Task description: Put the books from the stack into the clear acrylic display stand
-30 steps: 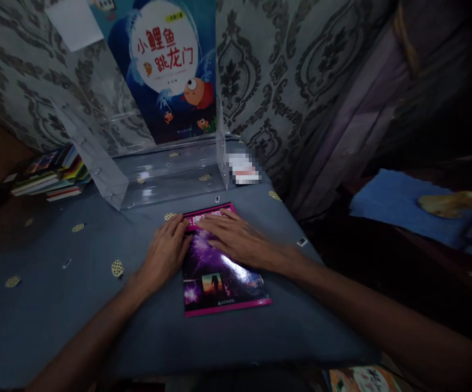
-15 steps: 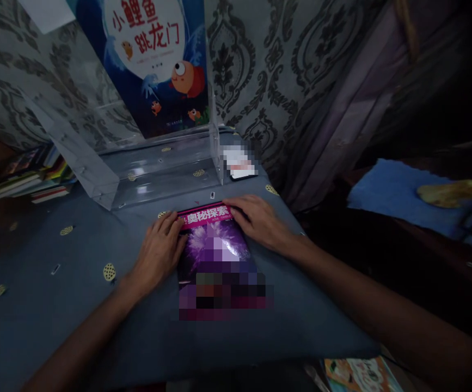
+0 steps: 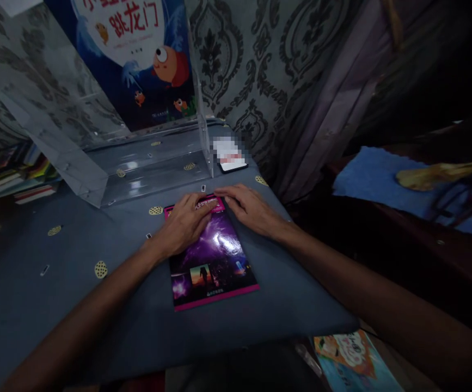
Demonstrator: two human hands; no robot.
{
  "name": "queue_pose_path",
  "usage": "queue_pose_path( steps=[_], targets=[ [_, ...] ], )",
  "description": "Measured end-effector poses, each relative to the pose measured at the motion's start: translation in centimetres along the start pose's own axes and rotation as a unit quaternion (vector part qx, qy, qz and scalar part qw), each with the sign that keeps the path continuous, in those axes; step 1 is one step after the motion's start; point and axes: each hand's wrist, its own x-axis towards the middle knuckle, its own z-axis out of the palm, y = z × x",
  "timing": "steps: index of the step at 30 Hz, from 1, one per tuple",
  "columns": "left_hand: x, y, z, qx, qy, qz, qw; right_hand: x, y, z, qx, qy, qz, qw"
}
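Purple book (image 3: 216, 253) flat on the counter (image 3: 293, 299), long axis running away from the person, top leaning left; left grip (image 3: 185, 224), released and spread, lies over the upper cover, right grip (image 3: 252, 209) (also loose, nothing clasped) sits at the far right corner

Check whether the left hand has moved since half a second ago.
Yes: the left hand has moved right, clear of the yellow spotted print, farther across the purple book.
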Motion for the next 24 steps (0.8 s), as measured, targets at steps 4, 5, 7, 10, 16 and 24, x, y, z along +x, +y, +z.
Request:
queue_pose_path(
  steps=[4, 5, 7, 10, 16, 24],
  targets=[
    [0.0, 1.1, -0.1, -0.005, -0.02, 0.049, 0.999, 0.1, 0.0, -0.1, -0.007, -0.006, 0.007, 1.0],
    [-0.1, 1.5, -0.2, -0.008, -0.028, 0.061, 0.998, 0.1, 0.0, -0.1, -0.008, -0.008, 0.008, 1.0],
    [-0.4, 2.3, -0.5, -0.019, -0.046, 0.079, 0.996, 0.1, 0.0, -0.1, -0.01, -0.011, 0.009, 1.0],
    [-1.2, 3.7, -0.8, -0.028, -0.073, 0.097, 0.992, 0.1, 0.0, -0.1, -0.013, -0.01, 0.006, 1.0],
    [-3.0, 6.1, -1.6, -0.039, -0.128, 0.141, 0.981, 0.1, 0.0, 0.0, -0.019, -0.004, 0.006, 1.0],
    [-3.5, 7.0, -2.1, -0.052, -0.158, 0.155, 0.974, 0.0, -0.1, 0.2, -0.038, -0.008, 0.004, 0.999]
  ],
)
